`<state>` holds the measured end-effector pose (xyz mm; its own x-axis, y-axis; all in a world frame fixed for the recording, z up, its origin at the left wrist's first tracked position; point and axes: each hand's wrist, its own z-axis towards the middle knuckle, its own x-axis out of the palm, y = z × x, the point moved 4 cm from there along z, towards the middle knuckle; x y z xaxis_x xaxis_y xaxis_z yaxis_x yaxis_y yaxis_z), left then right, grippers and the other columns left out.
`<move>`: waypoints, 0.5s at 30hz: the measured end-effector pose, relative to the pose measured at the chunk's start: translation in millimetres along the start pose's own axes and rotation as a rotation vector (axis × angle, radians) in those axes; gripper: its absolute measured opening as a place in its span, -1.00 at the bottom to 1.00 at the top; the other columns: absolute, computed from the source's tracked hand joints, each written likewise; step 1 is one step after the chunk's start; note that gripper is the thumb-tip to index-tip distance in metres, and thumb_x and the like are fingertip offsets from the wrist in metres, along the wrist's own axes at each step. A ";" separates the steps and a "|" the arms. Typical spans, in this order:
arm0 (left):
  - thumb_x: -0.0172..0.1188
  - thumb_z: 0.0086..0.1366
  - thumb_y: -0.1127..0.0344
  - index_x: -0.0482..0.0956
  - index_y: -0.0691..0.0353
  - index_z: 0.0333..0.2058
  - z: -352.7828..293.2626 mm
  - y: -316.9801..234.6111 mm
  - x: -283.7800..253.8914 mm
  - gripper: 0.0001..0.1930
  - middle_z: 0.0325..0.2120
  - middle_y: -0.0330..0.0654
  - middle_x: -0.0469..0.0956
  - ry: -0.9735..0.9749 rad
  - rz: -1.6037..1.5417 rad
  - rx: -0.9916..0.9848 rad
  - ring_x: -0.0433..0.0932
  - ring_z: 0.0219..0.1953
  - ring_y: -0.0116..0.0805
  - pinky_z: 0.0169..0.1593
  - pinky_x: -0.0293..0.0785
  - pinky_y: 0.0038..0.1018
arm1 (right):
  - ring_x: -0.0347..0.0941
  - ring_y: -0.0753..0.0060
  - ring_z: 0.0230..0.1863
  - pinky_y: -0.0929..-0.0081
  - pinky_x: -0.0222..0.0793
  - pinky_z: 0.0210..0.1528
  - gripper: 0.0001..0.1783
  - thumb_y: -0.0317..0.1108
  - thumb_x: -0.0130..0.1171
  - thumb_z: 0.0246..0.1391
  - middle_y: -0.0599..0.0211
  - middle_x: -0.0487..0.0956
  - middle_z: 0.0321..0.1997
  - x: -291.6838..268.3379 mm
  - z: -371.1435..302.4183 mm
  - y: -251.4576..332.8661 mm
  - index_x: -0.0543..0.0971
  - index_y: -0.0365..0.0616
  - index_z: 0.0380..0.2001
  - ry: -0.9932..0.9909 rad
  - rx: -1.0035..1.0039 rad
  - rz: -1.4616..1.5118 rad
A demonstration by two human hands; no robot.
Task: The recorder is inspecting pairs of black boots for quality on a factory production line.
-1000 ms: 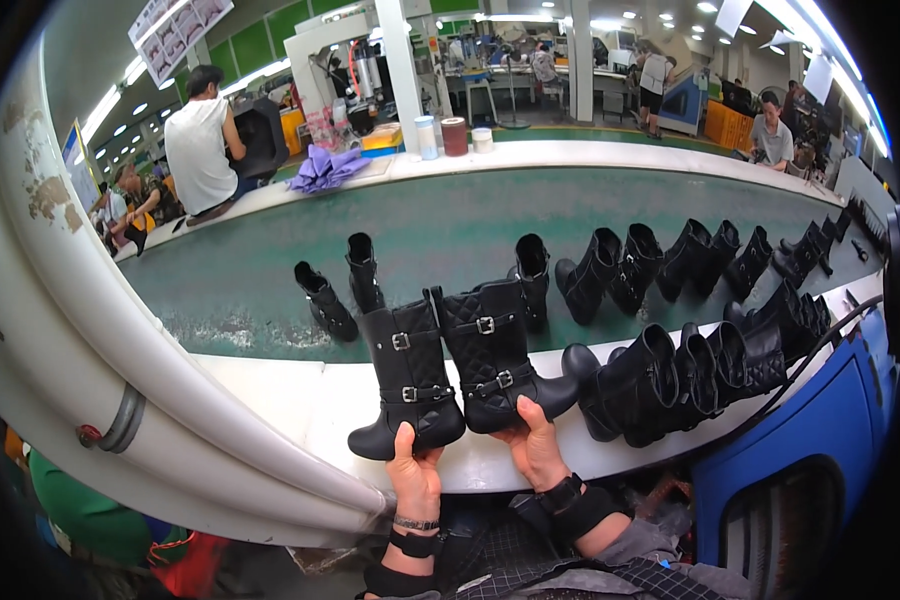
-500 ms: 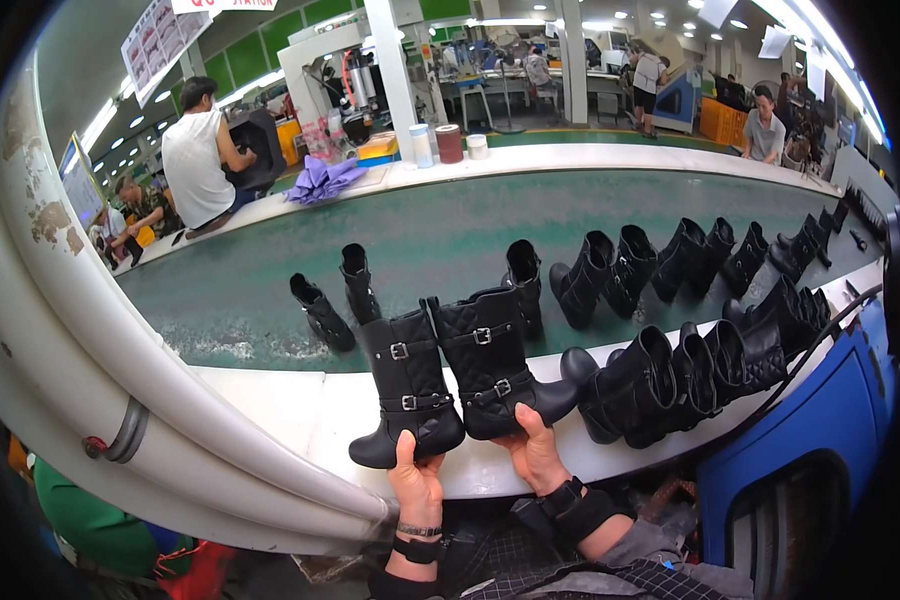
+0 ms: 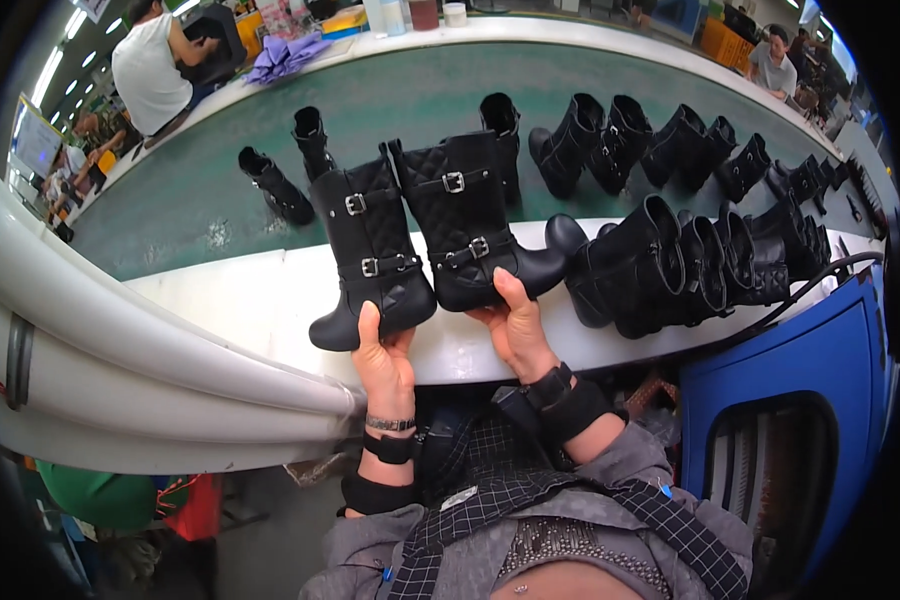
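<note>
I hold a pair of black boots with quilted shafts and silver buckles above the white ledge. My left hand [image 3: 384, 350] grips the left boot [image 3: 368, 240] by its lower part, thumb on the near side and the toe pointing left. The right boot [image 3: 467, 200] has its toe pointing right; my right hand [image 3: 517, 325] is closed round its lower part in the same way. The tops of the two shafts lean together. Fingers behind both boots are mostly hidden. Just right of the right boot's toe stands a group of similar black boots [image 3: 638, 262] on the ledge.
Beyond the white ledge [image 3: 260, 290] runs a green conveyor belt [image 3: 390, 90] with several black boots on it. Thick white pipes [image 3: 160, 340] curve along the left, and a blue machine [image 3: 770, 350] stands at the right. Across the belt sit a purple cloth [image 3: 288, 58] and other people.
The view has tipped downward, so the scene sits higher and more of my apron and sleeves shows. Both hands keep their hold on the boots, which stay side by side.
</note>
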<state>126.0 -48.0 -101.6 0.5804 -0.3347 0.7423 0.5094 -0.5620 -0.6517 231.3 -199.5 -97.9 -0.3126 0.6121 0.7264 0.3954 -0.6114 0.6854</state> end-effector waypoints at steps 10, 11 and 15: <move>0.30 0.18 0.21 0.37 0.19 0.09 -2.4 -1.8 4.9 -0.48 -0.06 -0.10 0.50 0.003 -0.003 -0.005 0.56 -0.06 -0.20 -0.05 0.62 -0.23 | 0.55 0.37 -0.05 0.28 0.53 0.00 -0.50 -0.07 0.18 0.10 0.27 0.59 -0.06 3.3 0.9 2.8 0.47 -0.14 0.02 0.025 -0.003 0.021; 0.31 0.18 0.20 0.37 0.18 0.09 -2.0 -1.6 3.9 -0.47 -0.05 -0.11 0.50 0.000 0.005 -0.008 0.56 -0.05 -0.20 -0.03 0.61 -0.22 | 0.55 0.36 -0.04 0.27 0.52 0.01 -0.50 -0.08 0.18 0.10 0.27 0.58 -0.05 2.5 1.2 3.9 0.47 -0.14 0.02 0.024 0.001 0.025; 0.27 0.14 -0.03 0.39 0.11 0.09 1.4 2.8 -3.5 -0.40 -0.01 -0.17 0.50 0.052 0.008 -0.109 0.52 0.00 -0.19 0.08 0.48 -0.19 | 0.51 0.33 0.00 0.23 0.45 0.08 -0.48 -0.09 0.20 0.05 0.27 0.57 -0.03 1.4 1.8 10.2 0.46 -0.13 0.03 0.125 0.145 0.203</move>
<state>126.2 -47.4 -106.2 0.5491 -0.3771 0.7459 0.4309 -0.6370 -0.6392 236.4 -204.0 -89.9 -0.3148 0.4122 0.8550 0.5773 -0.6319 0.5172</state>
